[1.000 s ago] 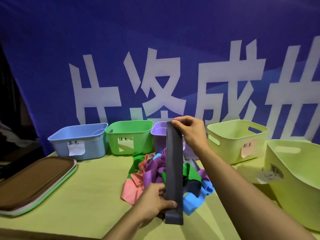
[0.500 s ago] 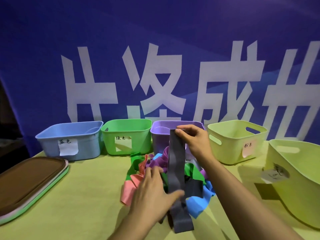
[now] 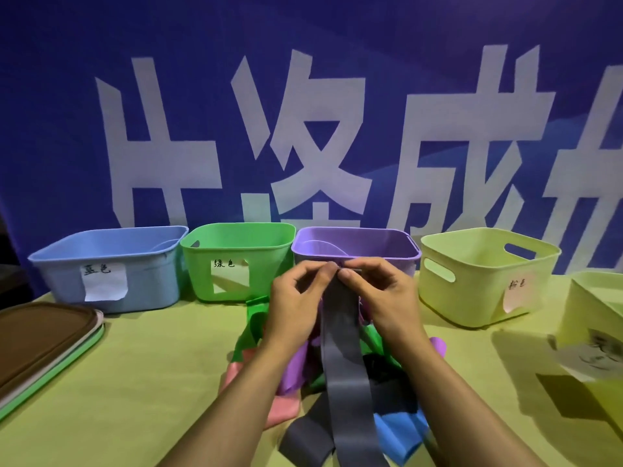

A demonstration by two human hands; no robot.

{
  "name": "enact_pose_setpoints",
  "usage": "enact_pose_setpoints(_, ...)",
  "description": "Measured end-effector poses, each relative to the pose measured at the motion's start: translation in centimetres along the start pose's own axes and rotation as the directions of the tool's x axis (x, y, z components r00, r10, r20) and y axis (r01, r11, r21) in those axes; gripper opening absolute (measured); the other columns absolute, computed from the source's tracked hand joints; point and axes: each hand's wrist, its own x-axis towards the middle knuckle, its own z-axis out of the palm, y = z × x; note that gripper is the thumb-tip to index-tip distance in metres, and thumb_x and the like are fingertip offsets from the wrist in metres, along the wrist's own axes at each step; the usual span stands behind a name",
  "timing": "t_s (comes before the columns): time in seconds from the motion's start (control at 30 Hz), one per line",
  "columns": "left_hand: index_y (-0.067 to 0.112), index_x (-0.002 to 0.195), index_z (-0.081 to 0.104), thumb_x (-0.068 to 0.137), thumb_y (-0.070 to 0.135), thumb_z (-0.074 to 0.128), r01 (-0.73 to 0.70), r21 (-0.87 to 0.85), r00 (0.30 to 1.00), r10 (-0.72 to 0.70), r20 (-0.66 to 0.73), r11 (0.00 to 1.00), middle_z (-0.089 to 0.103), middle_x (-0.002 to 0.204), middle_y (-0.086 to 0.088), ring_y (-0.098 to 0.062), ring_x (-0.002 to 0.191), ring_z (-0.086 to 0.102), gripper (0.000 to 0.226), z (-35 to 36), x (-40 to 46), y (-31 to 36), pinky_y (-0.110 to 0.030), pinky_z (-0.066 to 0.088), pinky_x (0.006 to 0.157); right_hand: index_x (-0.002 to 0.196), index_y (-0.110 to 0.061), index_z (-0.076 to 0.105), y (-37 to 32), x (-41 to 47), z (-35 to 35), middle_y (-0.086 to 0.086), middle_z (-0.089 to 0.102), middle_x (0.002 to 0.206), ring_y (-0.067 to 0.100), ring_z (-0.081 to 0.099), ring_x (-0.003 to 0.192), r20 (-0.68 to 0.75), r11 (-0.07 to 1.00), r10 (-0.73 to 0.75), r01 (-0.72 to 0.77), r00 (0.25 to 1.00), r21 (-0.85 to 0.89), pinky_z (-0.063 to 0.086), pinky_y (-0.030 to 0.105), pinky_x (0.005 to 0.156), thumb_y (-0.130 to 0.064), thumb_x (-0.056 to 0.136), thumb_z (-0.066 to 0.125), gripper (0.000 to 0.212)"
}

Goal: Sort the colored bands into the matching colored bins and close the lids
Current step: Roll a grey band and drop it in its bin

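Note:
A long grey band (image 3: 344, 362) hangs from both my hands in front of the purple bin (image 3: 357, 247). My left hand (image 3: 296, 301) and my right hand (image 3: 377, 294) pinch its top end side by side. Its lower end trails onto the table over a pile of bands (image 3: 296, 369) in green, purple, pink and blue. Behind stand the blue bin (image 3: 111, 267), the green bin (image 3: 236, 261) and a yellow-green bin (image 3: 485, 274), each with a paper label.
Another yellow-green bin (image 3: 593, 335) stands at the right edge. A stack of lids (image 3: 43, 338), brown on top, lies at the left. A blue banner with large white characters hangs right behind the bins. The tablecloth (image 3: 151, 382) is yellow-green.
My left hand let go of the band's lower end and rose to pinch the top beside my right hand. The band's lower end dropped onto the table.

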Motion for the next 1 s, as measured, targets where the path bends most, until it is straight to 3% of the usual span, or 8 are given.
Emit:
enact_pose_setpoints(0.13,0.029,0.086,0.079,0.084,0.036,0.071,0.019,-0.023,1.0,-0.019,0.002,1.0,0.079,0.088,0.004,-0.008,0.085,0.072,0.01,-0.1,0.2,-0.1,-0.027,0.057,0.082,0.097,-0.011,0.076,0.4,0.1,-0.1,0.003,0.078,0.09,0.006,0.067,0.075,0.021,0.999,0.035,-0.036,0.999,0.027,0.048,0.011,0.06,-0.01,0.09,0.073,0.007)
enact_pose_setpoints(0.33,0.019,0.098,0.079,0.092,0.02,0.073,0.04,0.018,0.999,-0.039,-0.002,0.999,0.08,0.094,0.004,-0.013,0.093,0.074,0.008,-0.5,-0.2,-1.1,-0.028,0.057,0.086,0.094,-0.012,0.078,1.1,0.0,-0.6,0.0,0.079,0.091,0.009,0.07,0.084,0.018,0.99,0.129,-0.128,0.992,-0.055,0.056,0.024,0.074,-0.027,0.094,0.068,0.018)
enact_pose_setpoints(0.53,0.024,0.097,0.078,0.092,0.013,0.073,0.016,-0.053,1.0,-0.016,-0.008,0.998,0.08,0.097,0.004,-0.012,0.097,0.075,0.013,-0.5,-0.4,-0.9,-0.024,0.056,0.087,0.092,-0.015,0.079,0.9,-0.7,-0.6,0.002,0.077,0.086,0.008,0.065,0.073,0.051,0.988,0.128,-0.122,0.991,-0.096,0.051,0.022,0.064,-0.043,0.087,0.067,0.031)
enact_pose_setpoints(0.67,0.018,0.101,0.078,0.093,0.006,0.071,0.016,-0.104,1.0,-0.016,0.007,0.994,0.08,0.1,0.0,-0.016,0.1,0.075,0.016,-0.5,-0.5,-0.9,-0.027,0.057,0.09,0.099,-0.013,0.078,1.2,-0.7,-0.7,0.0,0.078,0.089,0.005,0.069,0.077,0.038,0.989,0.105,-0.1,0.994,-0.105,0.05,0.017,0.064,-0.031,0.092,0.069,0.021)
enact_pose_setpoints(0.87,0.015,0.106,0.077,0.093,0.001,0.07,-0.004,-0.131,0.999,0.008,0.031,0.991,0.079,0.104,-0.003,-0.019,0.104,0.074,0.02,-0.7,-0.8,-1.0,-0.028,0.057,0.093,0.104,-0.018,0.078,1.5,-0.7,-0.9,-0.004,0.078,0.099,0.012,0.073,0.097,0.054,0.987,0.042,-0.033,0.998,-0.155,0.059,0.031,0.087,-0.026,0.093,0.07,0.016)
enact_pose_setpoints(1.0,0.014,0.111,0.074,0.092,0.0,0.07,0.017,-0.153,0.998,-0.009,0.056,0.988,0.078,0.109,-0.003,-0.018,0.108,0.073,0.025,-1.0,-0.7,-1.2,-0.028,0.057,0.095,0.107,-0.016,0.077,1.5,-0.8,-0.9,-0.004,0.079,0.101,0.012,0.073,0.098,0.077,0.988,0.0,0.012,0.997,-0.154,0.059,0.029,0.086,-0.022,0.093,0.07,0.017)
